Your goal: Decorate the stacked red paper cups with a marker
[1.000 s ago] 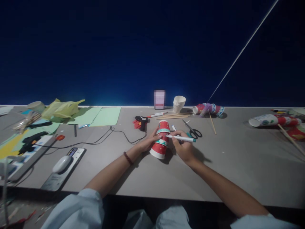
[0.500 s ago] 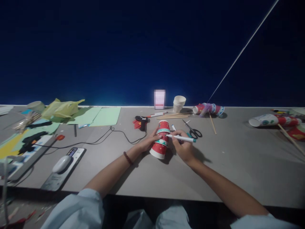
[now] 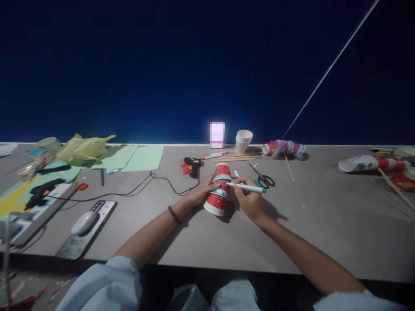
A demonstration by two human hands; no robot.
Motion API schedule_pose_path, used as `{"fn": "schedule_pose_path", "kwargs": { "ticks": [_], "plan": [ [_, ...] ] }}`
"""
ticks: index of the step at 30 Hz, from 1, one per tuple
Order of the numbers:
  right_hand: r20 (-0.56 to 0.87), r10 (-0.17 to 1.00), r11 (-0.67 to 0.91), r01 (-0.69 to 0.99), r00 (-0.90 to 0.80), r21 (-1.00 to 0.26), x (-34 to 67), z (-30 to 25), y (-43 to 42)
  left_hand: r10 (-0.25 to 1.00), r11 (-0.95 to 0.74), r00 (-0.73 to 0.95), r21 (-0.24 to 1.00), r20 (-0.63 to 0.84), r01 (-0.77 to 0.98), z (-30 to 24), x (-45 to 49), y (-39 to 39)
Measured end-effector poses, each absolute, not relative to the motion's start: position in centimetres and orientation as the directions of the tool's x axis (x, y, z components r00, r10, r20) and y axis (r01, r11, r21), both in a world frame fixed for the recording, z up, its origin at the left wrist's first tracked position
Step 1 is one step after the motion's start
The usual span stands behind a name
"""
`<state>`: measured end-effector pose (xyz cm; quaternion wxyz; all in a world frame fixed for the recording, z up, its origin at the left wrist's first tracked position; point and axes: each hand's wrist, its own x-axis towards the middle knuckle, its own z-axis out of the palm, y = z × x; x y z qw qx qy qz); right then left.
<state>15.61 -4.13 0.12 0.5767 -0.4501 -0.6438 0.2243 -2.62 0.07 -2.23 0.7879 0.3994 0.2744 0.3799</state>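
A red patterned paper cup [image 3: 219, 191] lies on its side on the grey table [image 3: 324, 224], its open mouth toward me. My left hand [image 3: 200, 193] is closed round the cup's left side and steadies it. My right hand [image 3: 249, 199] pinches a white marker with a teal end [image 3: 248, 187], and the marker's tip rests against the cup's side. Just behind my right hand lie black-handled scissors [image 3: 263, 178] and a marker cap [image 3: 236, 173].
A black glue gun [image 3: 193, 165] with its cord lies behind the cup. Wooden sticks [image 3: 235, 158], a stack of white cups [image 3: 243, 140] and more patterned cups [image 3: 285, 148] sit at the back. Green paper [image 3: 142, 158], a phone [image 3: 86, 226] and other craft clutter fill the left.
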Motion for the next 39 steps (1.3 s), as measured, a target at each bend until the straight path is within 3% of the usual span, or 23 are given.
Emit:
{"fn": "schedule_pose_path", "kwargs": {
  "ticks": [39],
  "plan": [
    [0.530,0.841,0.486,0.281,0.107,-0.828,15.59,-0.14,-4.15,0.806,0.413,0.584,0.797,-0.095,-0.441,-2.30,-2.52,0.39]
  ]
}}
